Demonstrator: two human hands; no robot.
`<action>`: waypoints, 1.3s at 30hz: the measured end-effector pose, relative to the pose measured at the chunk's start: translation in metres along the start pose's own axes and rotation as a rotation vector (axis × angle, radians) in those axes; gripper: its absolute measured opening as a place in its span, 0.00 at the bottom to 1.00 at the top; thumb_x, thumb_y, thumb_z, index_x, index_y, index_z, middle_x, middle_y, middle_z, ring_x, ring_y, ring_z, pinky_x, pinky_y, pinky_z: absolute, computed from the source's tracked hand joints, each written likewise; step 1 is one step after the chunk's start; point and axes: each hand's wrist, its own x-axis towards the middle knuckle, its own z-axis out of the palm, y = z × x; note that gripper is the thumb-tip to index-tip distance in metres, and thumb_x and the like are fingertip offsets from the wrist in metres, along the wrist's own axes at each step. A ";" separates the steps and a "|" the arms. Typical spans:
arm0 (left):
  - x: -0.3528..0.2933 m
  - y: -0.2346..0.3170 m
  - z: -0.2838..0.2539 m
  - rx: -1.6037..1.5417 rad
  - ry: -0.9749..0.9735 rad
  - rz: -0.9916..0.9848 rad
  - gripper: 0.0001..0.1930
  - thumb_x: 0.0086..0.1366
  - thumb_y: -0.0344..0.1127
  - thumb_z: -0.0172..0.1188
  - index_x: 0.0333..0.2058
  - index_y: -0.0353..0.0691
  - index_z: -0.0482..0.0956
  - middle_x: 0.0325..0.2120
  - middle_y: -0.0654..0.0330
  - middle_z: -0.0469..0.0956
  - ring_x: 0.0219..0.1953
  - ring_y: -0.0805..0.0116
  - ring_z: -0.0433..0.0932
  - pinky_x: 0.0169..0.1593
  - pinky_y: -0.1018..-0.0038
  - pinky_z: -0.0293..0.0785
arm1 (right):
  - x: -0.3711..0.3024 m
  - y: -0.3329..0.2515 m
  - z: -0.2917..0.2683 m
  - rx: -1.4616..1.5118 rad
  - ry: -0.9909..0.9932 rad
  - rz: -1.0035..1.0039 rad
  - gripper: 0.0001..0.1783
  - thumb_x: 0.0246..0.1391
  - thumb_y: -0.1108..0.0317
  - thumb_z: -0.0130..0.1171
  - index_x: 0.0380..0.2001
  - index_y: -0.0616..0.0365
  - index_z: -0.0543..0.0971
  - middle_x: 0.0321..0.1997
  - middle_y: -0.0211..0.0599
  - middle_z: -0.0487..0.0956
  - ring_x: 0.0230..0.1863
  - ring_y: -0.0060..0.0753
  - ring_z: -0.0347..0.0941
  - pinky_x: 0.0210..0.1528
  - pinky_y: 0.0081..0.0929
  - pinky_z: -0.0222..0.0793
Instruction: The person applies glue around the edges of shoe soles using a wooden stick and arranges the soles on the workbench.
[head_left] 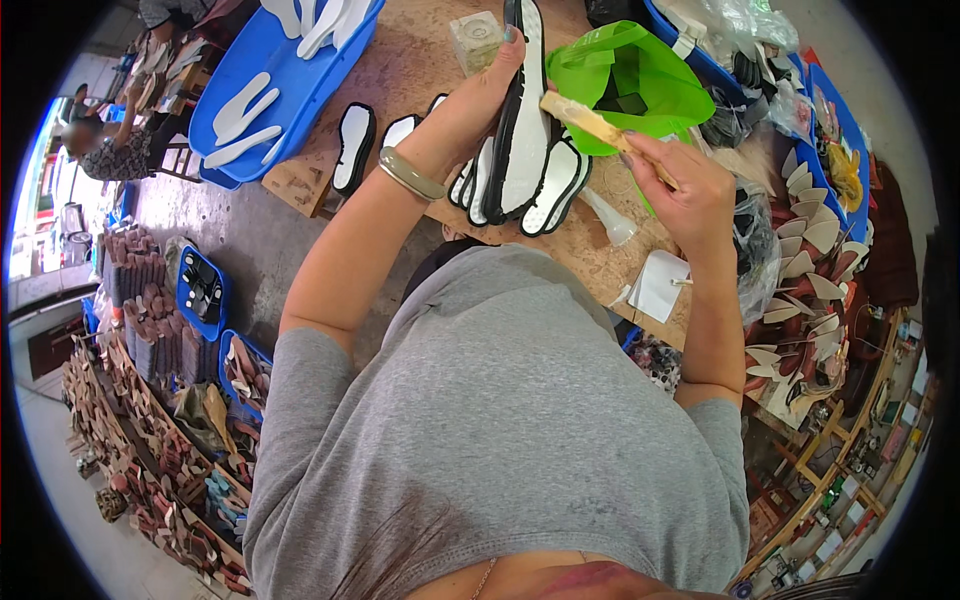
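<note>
Wooden worktop (pixel 420 70) carries a blue tray (pixel 290 80) of white insoles at its far left edge and a green tub (pixel 650 85) mid-bench. Left hand (pixel 470 105) fingers wrapped around a black-and-white sole (pixel 525 110), held upright above the loose soles (pixel 560 185) near the front edge. Right hand (pixel 690 185) fingers pinched shut on a wooden brush (pixel 600 128), tip touching the sole; bristles hard to make out.

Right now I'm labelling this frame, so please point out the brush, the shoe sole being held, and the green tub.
brush (pixel 600 128), head view, on its wooden handle.
shoe sole (pixel 525 120), head view, on its white middle.
green tub (pixel 665 85), head view, on its wall.
</note>
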 end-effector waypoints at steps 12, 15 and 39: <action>-0.003 0.000 -0.010 -0.098 -0.127 0.047 0.42 0.60 0.73 0.35 0.48 0.37 0.73 0.36 0.56 0.78 0.38 0.68 0.78 0.41 0.72 0.76 | -0.026 0.031 -0.042 0.648 -0.194 0.493 0.12 0.48 0.75 0.61 0.38 0.65 0.81 0.34 0.35 0.82 0.33 0.19 0.75 0.35 0.15 0.68; -0.007 0.000 -0.008 -0.162 -0.109 0.056 0.43 0.60 0.74 0.32 0.44 0.37 0.75 0.30 0.57 0.78 0.34 0.68 0.78 0.40 0.73 0.75 | -0.030 0.033 -0.041 0.746 0.015 0.563 0.14 0.50 0.73 0.59 0.41 0.70 0.79 0.28 0.30 0.78 0.26 0.14 0.69 0.28 0.12 0.61; -0.006 -0.111 -0.236 -0.662 0.318 0.040 0.40 0.65 0.68 0.28 0.52 0.35 0.68 0.45 0.50 0.76 0.47 0.52 0.76 0.51 0.61 0.74 | -0.055 0.089 -0.047 1.487 0.835 0.409 0.25 0.56 0.55 0.56 0.51 0.62 0.69 0.12 0.19 0.53 0.13 0.14 0.46 0.18 0.16 0.43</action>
